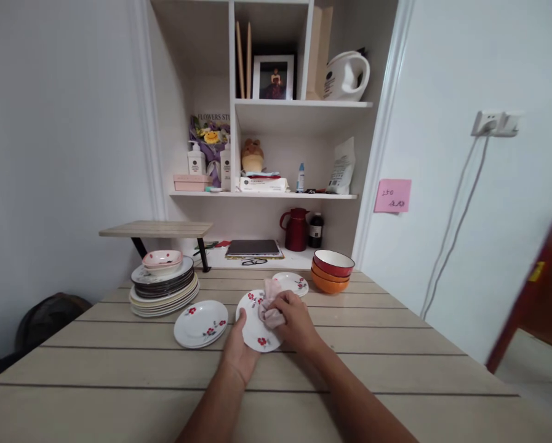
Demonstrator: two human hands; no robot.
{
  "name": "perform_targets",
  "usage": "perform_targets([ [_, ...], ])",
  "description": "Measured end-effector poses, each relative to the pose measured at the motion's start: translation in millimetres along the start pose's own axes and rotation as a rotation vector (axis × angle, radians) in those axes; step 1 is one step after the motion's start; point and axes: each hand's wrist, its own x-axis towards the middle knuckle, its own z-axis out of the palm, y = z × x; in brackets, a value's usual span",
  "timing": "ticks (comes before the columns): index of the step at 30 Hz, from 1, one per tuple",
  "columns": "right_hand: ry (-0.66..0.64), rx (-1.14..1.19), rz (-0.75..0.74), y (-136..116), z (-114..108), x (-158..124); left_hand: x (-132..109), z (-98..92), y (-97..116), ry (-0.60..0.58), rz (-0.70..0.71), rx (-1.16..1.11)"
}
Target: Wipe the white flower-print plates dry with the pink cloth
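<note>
A white plate with red flowers (pixel 250 323) is tilted up above the table, held at its lower left edge by my left hand (pixel 241 351). The thumb lies on its face and the other fingers are hidden beneath. My right hand (pixel 296 317) is closed around a pale pink cloth (pixel 271 314), which presses against the plate's face. To the left, a short stack of matching flowered plates (pixel 200 323) lies on the table. Behind my right hand sits another flowered plate (pixel 294 282), partly covered by the cloth and hand.
At the left stands a tall stack of plates (pixel 165 295) topped by small pink-patterned bowls (pixel 163 259), near a raised wooden stand (pixel 158 229). Red and orange bowls (pixel 331 280) are stacked at the back right. Shelves behind hold a dark red jug (pixel 296 231) and a laptop (pixel 253 247).
</note>
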Motion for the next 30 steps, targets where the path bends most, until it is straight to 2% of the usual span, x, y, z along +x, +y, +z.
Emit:
perform_targets([
  [5, 0.189, 0.331, 0.183, 11.8, -6.7, 4.9, -2.0, -0.8, -3.3, -0.001, -0.02, 0.069],
  [10, 0.144, 0.842, 0.492, 10.4, -13.7, 3.3, -4.1, -0.8, -1.3, -0.026, -0.022, 0.101],
  [12, 0.109, 0.978, 0.565, 7.8, -14.9, 2.4, -4.6, 0.5, -0.2, -0.027, -0.006, 0.102],
  [14, 0.149, 1.041, 0.599, 6.5, -15.5, 2.8, -4.7, 1.2, -0.3, -0.009, 0.012, 0.106],
  [17, 0.422, 0.957, 0.525, 8.0, -18.1, 5.6, -3.3, -1.2, -2.4, 0.036, 0.012, 0.106],
  [19, 0.554, 0.811, 0.363, 8.1, -20.6, 7.4, -1.2, -4.3, -4.1, 0.049, 0.009, 0.092],
  [20, 0.564, 0.732, 0.258, 6.9, -21.4, 7.8, -0.1, -5.8, -4.6, 0.046, 0.01, 0.078],
  [22, 0.47, 0.572, 0.046, 0.9, -20.4, 6.7, 1.7, -7.3, -4.8, 0.015, 0.022, 0.038],
  [24, 0.26, 0.396, -0.114, -8.8, -16.1, 2.9, 2.2, -6.7, -4.2, -0.053, 0.036, 0.0],
  [25, 0.111, 0.302, -0.15, -14.1, -13.5, 0.3, 1.9, -6.0, -3.8, -0.093, 0.04, -0.009],
  [26, -0.009, 0.224, -0.151, -19.1, -11.1, -2.4, 1.5, -5.4, -3.6, -0.125, 0.049, -0.009],
  [28, -0.153, 0.204, -0.116, -26.7, -9.4, -7.2, 1.0, -5.1, -3.7, -0.139, 0.082, 0.016],
  [30, -0.226, 0.38, -0.048, -29.5, -12.6, -9.2, 2.5, -6.8, -4.4, -0.095, 0.113, 0.052],
])
